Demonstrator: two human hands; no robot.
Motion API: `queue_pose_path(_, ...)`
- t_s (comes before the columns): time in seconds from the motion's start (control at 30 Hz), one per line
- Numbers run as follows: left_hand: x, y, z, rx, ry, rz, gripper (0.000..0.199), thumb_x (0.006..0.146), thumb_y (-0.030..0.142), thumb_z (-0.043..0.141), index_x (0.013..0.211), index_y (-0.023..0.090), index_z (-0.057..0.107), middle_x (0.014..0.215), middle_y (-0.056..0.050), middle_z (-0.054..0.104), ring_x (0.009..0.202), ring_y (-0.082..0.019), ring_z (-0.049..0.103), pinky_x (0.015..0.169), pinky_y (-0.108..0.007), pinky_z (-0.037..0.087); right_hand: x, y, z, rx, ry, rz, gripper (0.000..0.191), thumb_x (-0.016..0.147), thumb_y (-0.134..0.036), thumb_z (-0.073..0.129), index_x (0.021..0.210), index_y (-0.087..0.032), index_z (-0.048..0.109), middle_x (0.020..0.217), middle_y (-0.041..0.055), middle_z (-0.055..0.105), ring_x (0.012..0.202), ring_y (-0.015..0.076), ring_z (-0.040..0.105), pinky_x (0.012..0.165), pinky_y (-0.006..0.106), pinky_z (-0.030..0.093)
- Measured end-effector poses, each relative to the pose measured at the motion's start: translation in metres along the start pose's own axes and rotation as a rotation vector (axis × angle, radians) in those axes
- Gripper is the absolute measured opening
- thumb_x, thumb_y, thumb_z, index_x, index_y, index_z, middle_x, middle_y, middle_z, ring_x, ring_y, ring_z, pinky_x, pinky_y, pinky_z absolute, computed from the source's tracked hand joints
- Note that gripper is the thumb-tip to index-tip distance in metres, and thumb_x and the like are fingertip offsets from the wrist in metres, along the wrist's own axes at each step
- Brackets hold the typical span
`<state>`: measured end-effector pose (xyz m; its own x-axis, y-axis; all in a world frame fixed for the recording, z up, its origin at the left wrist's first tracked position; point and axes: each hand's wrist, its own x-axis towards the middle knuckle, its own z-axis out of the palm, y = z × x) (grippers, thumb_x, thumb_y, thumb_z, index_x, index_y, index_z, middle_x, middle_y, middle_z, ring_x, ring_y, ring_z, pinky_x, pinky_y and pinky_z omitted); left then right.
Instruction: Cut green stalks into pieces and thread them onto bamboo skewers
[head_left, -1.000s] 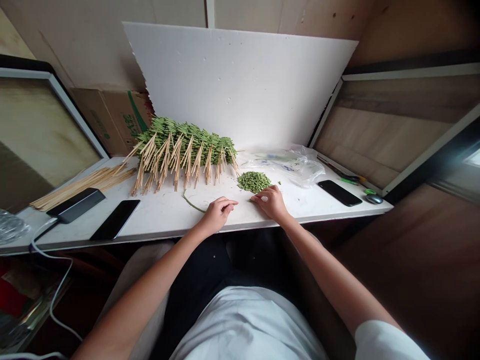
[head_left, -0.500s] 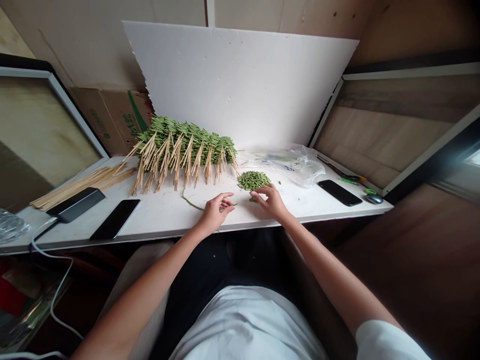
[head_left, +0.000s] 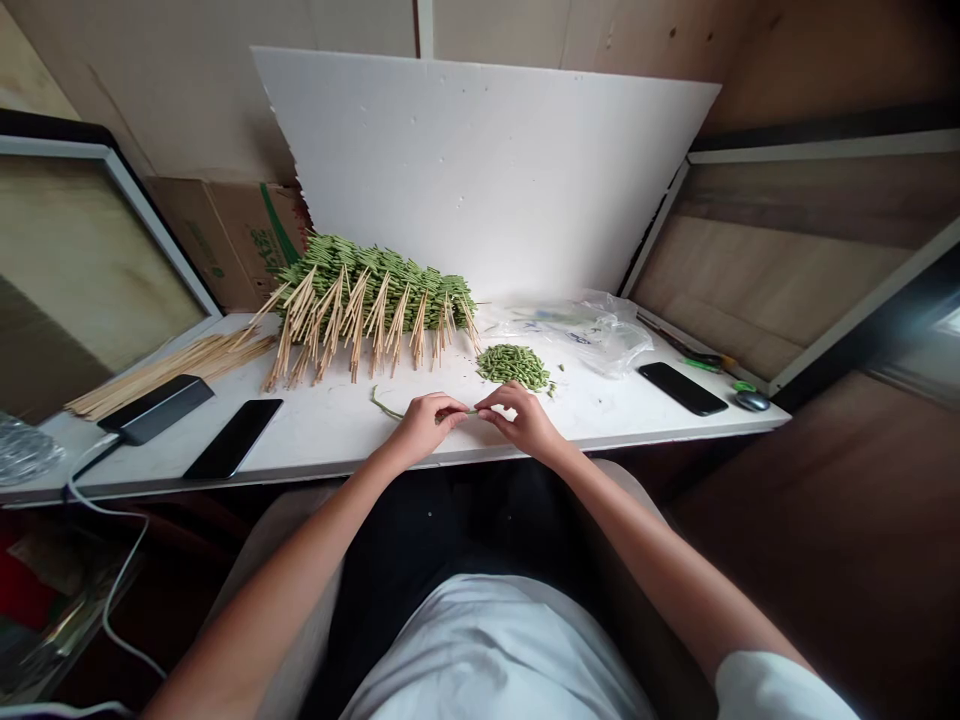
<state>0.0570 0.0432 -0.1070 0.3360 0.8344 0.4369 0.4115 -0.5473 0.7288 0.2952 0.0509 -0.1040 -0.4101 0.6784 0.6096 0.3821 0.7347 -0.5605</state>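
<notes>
My left hand (head_left: 426,424) pinches a long green bean (head_left: 386,408) near the table's front edge; the bean's tail curves out to the left over the white tabletop. Close beside it, my right hand (head_left: 519,418) has its fingertips closed on the bean's other end, a short stretch showing between the two hands. Just behind my right hand lies a heap of short cut bean pieces (head_left: 514,366), a few of them loose at its right side. Farther back on the left are stacked bean skewers (head_left: 375,275), green pieces threaded on thin wooden sticks whose bare ends point toward me.
Loose wooden sticks (head_left: 165,375) lie at the left by a black device (head_left: 156,410) with a white cable. Two dark phones (head_left: 234,438) (head_left: 682,388) rest on the table. Crumpled clear plastic (head_left: 611,335) lies at right. A white foam board (head_left: 480,160) stands behind.
My right hand has moved left and toward me from the heap and now grips the bean's end. A few pieces now lie loose by the heap's right side.
</notes>
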Motion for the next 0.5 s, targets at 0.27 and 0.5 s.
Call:
queue_pose_path(0.27, -0.001, 0.007, 0.011, -0.192, -0.04, 0.085, 0.014, 0.094, 0.018, 0.07, 0.089, 0.016, 0.083, 0.09, -0.01, 0.079, 0.084, -0.02, 0.073, 0.078, -0.03, 0.057, -0.003, -0.02, 0.01, 0.117, 0.084, 0.004, 0.027, 0.102, -0.045, 0.068, 0.087, -0.025, 0.077, 0.083, 0.0074, 0.074, 0.092, 0.0263, 0.058, 0.086, 0.041, 0.048)
queue_pose_path(0.5, 0.0, 0.012, 0.01, -0.44, -0.1, 0.104, 0.021, 0.082, 0.007, 0.062, 0.08, 0.014, 0.081, 0.075, -0.006, 0.075, 0.065, -0.013, 0.065, 0.062, -0.023, 0.054, -0.004, -0.02, 0.017, 0.669, 0.013, 0.229, 0.034, 0.085, -0.055, 0.086, 0.081, -0.023, 0.076, 0.08, 0.0038, 0.067, 0.081, 0.0214, 0.062, 0.08, 0.037, 0.05)
